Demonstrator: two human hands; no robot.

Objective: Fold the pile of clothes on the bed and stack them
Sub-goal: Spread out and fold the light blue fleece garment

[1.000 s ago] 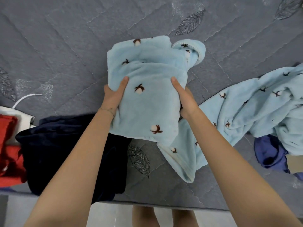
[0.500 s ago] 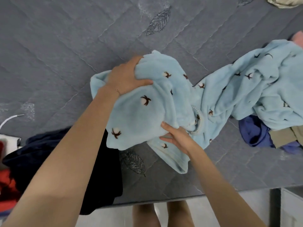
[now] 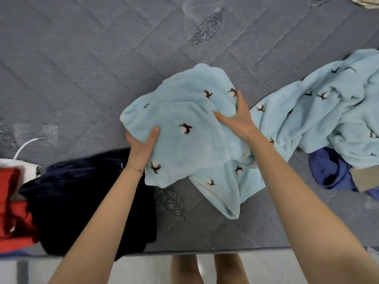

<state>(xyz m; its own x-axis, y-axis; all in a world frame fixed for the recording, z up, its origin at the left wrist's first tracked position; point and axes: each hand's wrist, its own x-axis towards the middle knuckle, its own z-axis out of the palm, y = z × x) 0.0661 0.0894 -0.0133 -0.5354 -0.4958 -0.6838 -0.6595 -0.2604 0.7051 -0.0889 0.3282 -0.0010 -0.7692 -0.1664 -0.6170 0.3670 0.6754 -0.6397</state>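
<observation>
A folded light-blue fleece garment (image 3: 184,119) with small brown and white motifs is held above the grey quilted bed (image 3: 92,68). My left hand (image 3: 141,146) grips its lower left edge, thumb on top. My right hand (image 3: 238,117) clutches its right side, where the fabric bunches. A second light-blue fleece piece (image 3: 320,117) of the same print sprawls unfolded to the right, one end reaching under the held bundle. A folded dark navy garment (image 3: 86,197) lies at the left near the bed's front edge, beside red clothing (image 3: 12,206).
A blue garment (image 3: 330,171) and a khaki one (image 3: 365,177) lie under the sprawled fleece at the right. A white cable (image 3: 26,144) lies at the far left. A pale item (image 3: 367,2) shows at the top right corner. The bed's front edge runs along the bottom.
My left hand moved from the top of the bundle to its lower left edge. My right hand rose from the bundle's underside to its right side. The bundle shifted slightly right.
</observation>
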